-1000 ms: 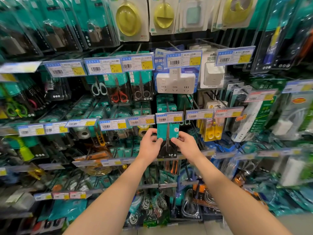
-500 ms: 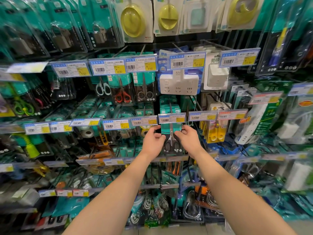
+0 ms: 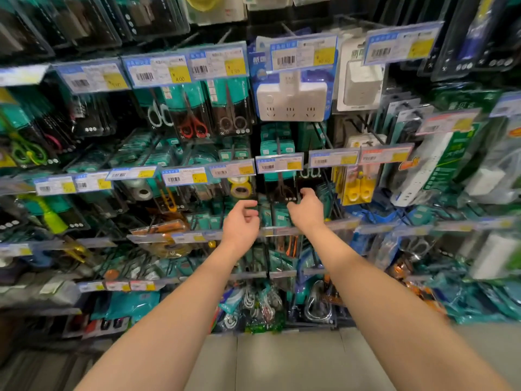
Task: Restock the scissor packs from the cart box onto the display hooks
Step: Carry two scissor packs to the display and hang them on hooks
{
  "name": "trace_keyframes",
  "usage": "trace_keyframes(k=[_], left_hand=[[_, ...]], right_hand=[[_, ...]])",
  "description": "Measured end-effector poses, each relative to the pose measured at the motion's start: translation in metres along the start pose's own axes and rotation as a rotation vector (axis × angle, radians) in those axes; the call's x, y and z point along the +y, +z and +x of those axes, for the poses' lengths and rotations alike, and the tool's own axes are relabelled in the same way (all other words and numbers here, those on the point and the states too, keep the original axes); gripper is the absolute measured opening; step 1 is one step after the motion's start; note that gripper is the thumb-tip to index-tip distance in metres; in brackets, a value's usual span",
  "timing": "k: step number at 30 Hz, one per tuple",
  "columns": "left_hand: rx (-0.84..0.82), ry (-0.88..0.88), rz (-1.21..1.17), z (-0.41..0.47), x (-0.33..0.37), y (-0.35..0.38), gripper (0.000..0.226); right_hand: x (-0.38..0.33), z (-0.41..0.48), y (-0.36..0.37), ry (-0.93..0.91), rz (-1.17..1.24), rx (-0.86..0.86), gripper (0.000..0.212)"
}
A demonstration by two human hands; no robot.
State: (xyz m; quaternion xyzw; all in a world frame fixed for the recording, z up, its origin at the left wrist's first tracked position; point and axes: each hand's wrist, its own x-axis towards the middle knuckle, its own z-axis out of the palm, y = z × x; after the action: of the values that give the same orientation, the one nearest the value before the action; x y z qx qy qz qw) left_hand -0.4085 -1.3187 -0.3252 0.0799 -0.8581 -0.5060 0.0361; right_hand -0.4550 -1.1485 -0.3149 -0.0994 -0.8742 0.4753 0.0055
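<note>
The scissor pack (image 3: 280, 190) hangs just under the price tag (image 3: 279, 164), face out so shoppers can read it. Lower beneath that tag, my left hand (image 3: 242, 221) and right hand (image 3: 306, 208) flank the pack, loosely curled, holding nothing; blur hides whether my right fingertips (image 3: 303, 191) touch its corner.

Bright, even store light from above leaves few shadows, pale glare streaks the clear blister packs (image 3: 84, 21) up top, motion blur softens the scissor packs (image 3: 194, 114) and price tags (image 3: 158, 70), and wide-angle distortion bows the edges.
</note>
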Motion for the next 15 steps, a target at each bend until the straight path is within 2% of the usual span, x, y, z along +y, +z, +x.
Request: trace_keyframes(k=[3, 6, 11, 15], left_hand=[[-0.016, 0.007, 0.12, -0.017, -0.014, -0.006, 0.032], [-0.051, 0.002, 0.267, -0.034, -0.03, -0.022, 0.032], [-0.044, 0.009, 0.552, -0.07, -0.069, -0.073, 0.035], [0.019, -0.043, 0.709, -0.105, -0.115, -0.141, 0.045]], right_hand=[[0.015, -0.027, 0.017, -0.003, -0.062, -0.006, 0.059], [0.023, -0.052, 0.038, -0.103, -0.136, -0.063, 0.054], [0.008, -0.097, 0.082, -0.317, -0.437, -0.276, 0.05], [-0.021, -0.143, 0.139, -0.42, -0.548, -0.425, 0.053]])
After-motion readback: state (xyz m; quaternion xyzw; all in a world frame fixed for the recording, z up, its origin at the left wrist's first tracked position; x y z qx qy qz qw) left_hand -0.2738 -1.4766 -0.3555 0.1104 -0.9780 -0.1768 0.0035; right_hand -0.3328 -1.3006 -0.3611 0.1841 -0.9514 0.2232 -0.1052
